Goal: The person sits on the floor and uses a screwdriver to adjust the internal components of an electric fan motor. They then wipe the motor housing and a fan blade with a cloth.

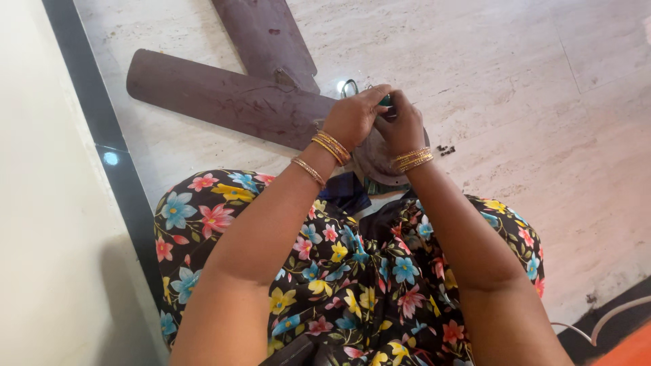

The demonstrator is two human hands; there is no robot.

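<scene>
Both hands meet at frame centre-top over fan hub [371,159]. Left hand [352,116] and right hand [401,125] pinched together on small dark-green tool [385,100], fingers closed round it; tip hidden. Hub on floor [515,88], mostly covered by hands. Two brown blades [224,95] run to upper left. Tiny dark bits [445,149], maybe screws, just right of hub. Likely mid-way through working fastener on hub. Next move calls for steady downward pressure, tool kept upright, hub held from sliding.
</scene>
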